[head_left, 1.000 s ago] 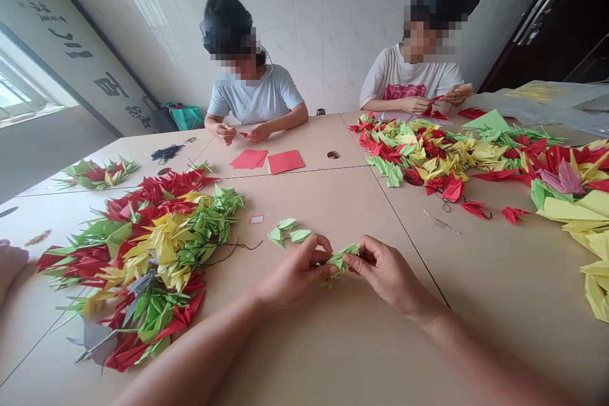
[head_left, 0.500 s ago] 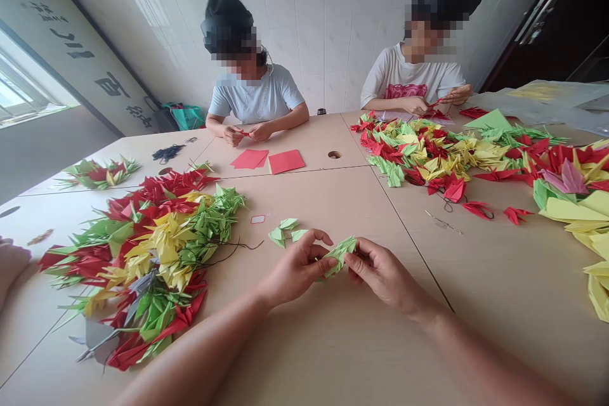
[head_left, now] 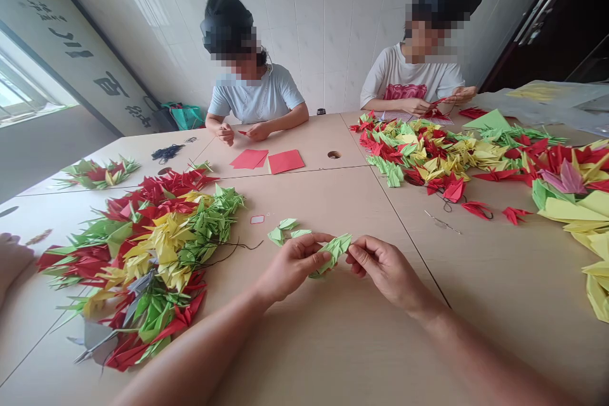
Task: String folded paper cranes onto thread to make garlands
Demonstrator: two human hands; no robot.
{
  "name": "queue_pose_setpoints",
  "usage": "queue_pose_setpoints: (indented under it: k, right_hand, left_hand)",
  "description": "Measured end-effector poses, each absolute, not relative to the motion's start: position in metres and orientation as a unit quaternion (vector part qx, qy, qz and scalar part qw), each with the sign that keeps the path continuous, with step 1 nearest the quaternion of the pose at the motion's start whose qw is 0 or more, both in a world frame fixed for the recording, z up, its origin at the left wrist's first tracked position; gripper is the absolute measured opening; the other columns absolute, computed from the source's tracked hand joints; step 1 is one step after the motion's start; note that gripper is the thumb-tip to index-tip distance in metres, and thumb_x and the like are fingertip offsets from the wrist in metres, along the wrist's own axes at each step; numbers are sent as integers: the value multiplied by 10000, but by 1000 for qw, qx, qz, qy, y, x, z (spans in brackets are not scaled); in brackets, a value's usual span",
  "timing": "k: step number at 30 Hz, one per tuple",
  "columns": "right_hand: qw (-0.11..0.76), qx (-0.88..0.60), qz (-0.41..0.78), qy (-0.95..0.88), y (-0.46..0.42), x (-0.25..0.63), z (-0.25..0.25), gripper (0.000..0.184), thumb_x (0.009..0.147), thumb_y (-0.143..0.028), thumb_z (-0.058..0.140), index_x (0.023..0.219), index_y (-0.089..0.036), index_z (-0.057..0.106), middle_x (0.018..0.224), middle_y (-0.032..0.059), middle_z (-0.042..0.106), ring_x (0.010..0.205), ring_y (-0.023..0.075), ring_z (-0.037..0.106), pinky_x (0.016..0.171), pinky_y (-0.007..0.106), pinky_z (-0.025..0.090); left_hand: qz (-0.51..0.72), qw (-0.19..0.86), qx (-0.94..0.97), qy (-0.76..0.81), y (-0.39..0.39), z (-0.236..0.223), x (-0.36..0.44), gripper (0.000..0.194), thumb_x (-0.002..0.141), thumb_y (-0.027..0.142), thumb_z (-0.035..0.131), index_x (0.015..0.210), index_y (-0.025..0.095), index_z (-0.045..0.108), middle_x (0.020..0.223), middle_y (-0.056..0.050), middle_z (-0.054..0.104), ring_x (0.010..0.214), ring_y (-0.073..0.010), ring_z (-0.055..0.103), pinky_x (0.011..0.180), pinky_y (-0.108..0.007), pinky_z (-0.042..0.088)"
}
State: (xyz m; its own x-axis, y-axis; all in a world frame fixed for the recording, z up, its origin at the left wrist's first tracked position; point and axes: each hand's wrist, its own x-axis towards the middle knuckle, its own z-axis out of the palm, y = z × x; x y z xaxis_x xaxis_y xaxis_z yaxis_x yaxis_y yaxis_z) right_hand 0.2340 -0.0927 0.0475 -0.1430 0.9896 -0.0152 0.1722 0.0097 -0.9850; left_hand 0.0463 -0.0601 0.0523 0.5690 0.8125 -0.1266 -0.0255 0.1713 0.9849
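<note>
A small bundle of light-green folded paper (head_left: 337, 247), its pleated layers overlapping, is held above the table in front of me. My left hand (head_left: 290, 266) grips its left side, with the thumb on top and the fingers behind. At the right tip of the bundle, the thumb and fingers of my right hand (head_left: 387, 269) are pinched together; the other fingers curl under, partly hidden. Just beyond my left hand lie a few loose green folded pieces (head_left: 285, 226).
A large heap of red, yellow and green folded paper (head_left: 166, 238) spreads to my left, with dark thread trailing out. Another colourful heap (head_left: 428, 149) lies at right. Red paper sheets (head_left: 286, 161) lie ahead. Two people sit opposite; another person's hand (head_left: 14, 260) rests at the left edge.
The green bundle has shifted slightly left and turned in my left hand, whose fingers have closed behind it. My right fingers have moved out to its tip.
</note>
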Motion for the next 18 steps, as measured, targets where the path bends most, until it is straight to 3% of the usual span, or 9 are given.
queue_pose_setpoints:
  k: [18]
  right_hand:
    - [444,-507,492,-552,-91,237,53,367,811,-533,497,697,-187,541,628,-1,575,603,126,544,590,250,468]
  left_hand:
    - [325,713,529,328,-61,54,47,306,761,321,634,1009,141,625,755,-44,570,644,-106,491,601,-250,387]
